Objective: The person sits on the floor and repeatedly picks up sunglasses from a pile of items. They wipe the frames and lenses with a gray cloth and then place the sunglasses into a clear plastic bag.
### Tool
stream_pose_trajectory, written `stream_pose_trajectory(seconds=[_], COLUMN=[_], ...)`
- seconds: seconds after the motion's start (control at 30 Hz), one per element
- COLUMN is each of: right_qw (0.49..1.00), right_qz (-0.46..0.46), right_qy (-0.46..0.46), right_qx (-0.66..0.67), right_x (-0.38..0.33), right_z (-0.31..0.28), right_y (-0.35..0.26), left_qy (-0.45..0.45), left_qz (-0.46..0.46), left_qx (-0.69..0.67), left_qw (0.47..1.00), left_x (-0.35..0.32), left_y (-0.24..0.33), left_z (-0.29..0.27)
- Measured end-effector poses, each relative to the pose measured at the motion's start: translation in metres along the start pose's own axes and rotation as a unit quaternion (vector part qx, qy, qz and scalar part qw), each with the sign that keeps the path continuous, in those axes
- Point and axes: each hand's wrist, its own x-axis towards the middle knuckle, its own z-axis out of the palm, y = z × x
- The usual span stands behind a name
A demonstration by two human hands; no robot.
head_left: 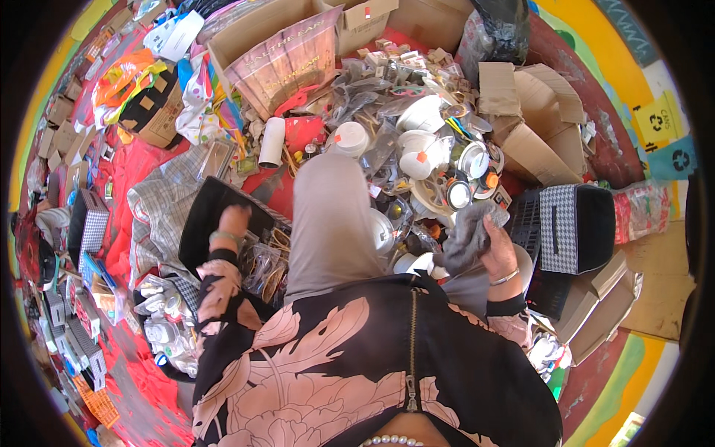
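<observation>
My right hand [497, 252] grips a bunched grey cloth [468, 240] above the right side of a mixed heap. Beneath and around it lie white plastic containers [421, 153], round lids [474, 161] and clear plastic pieces [380, 153]. On the other side, my left hand [235, 221] is over a black box [205, 223] beside my knee; its fingers are smeared, so I cannot tell whether it holds anything. Just right of that hand is a bundle of clear plastic and thin sticks [267, 261].
Open cardboard boxes stand at the back [279, 63] and right [547, 123]. A black box with a houndstooth side [577, 227] sits beside my right arm. A checked cloth [164, 197] and a container of white plastic items [167, 328] lie at left, near red sheeting [138, 357].
</observation>
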Motion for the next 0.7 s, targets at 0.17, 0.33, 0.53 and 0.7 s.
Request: stream_pose_trajectory(seconds=[0.17, 0.33, 0.53, 0.7], right_qw=[0.988, 0.992, 0.990, 0.993], right_qz=[-0.048, -0.039, -0.040, -0.017], right_qy=[-0.024, 0.023, 0.058, 0.025], right_qx=[-0.148, -0.114, -0.125, -0.116], right_x=[0.019, 0.046, 0.044, 0.037], right_z=[-0.009, -0.019, -0.021, -0.019], right_y=[-0.022, -0.015, -0.021, -0.028], left_qy=[0.163, 0.184, -0.064, 0.082], left_qz=[-0.019, 0.129, -0.004, -0.108], left_qx=[-0.344, -0.296, -0.246, -0.253], left_qw=[0.924, 0.928, 0.967, 0.958], left_x=[0.103, 0.212, 0.311, 0.299], left_y=[0.024, 0.137, 0.277, 0.319], left_z=[-0.209, -0.280, -0.145, -0.087])
